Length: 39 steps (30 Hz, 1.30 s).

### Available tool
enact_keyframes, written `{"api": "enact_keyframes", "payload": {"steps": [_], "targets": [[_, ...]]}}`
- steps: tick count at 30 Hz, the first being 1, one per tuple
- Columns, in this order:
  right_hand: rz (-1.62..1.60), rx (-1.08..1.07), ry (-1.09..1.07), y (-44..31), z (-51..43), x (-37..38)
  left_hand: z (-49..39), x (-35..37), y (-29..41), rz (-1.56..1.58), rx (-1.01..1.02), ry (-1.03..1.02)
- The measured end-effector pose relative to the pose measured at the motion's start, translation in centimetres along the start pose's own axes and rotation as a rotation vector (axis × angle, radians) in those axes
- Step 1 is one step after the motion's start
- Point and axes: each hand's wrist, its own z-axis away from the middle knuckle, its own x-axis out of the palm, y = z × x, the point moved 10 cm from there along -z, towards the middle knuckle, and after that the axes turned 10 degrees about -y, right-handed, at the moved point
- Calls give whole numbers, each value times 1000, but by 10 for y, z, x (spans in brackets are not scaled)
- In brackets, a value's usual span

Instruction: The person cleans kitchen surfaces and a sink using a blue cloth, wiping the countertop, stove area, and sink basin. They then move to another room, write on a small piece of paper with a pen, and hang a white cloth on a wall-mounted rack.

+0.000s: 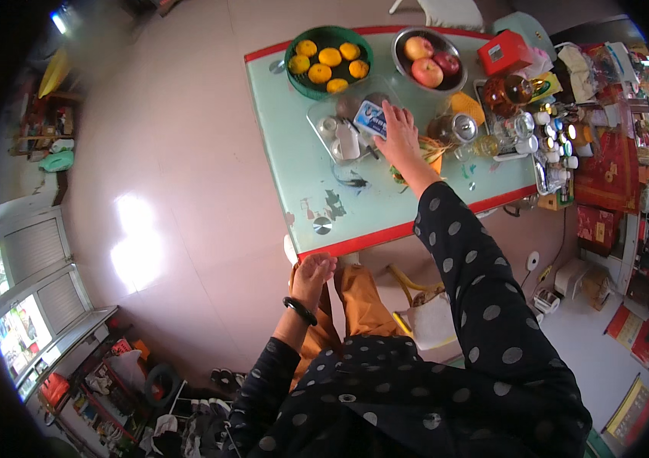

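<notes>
My right hand [400, 133] reaches over the table and grips the right end of a small blue-and-white box [370, 118] bearing writing. Under the box is a clear plastic tray [314, 121], which holds dark round things, small pale containers [348, 143] and a dark pen-like item [368, 150]. The hand partly hides the box's right edge. At the table's near edge, my left hand [314, 273] is loosely curled with nothing visible in it; a dark bangle [300, 311] circles that wrist.
On the glass-topped table [293, 189] stand a green basket [296, 86] of orange citrus fruits, a metal bowl [399, 71] with three apples, and a red box [505, 52]. Glass jars [465, 127] and several small bottles [553, 137] crowd its right side. A chair [430, 323] is below.
</notes>
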Motion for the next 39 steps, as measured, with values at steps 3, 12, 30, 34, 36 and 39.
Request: {"api": "enact_keyframes", "payload": {"steps": [3,12,30,34,36,39], "targets": [[7,-12,-18,6,-4,16,-9,-11,-7,-4,-61,0],[-91,107,144,32,-10,2,-37,-19,-8,-25,-101,-7],[-25,-30,170,-16,29,-3,-144,23,134,-925,213,465],[15,-40,60,-24,29,22,-168,25,142,-1007,172,514],[18,-32,37,-21,24,31,-175,25,141,-1030,168,541],[10,-33,28,-16,18,40,-185,30,136,-1050,171,507]]}}
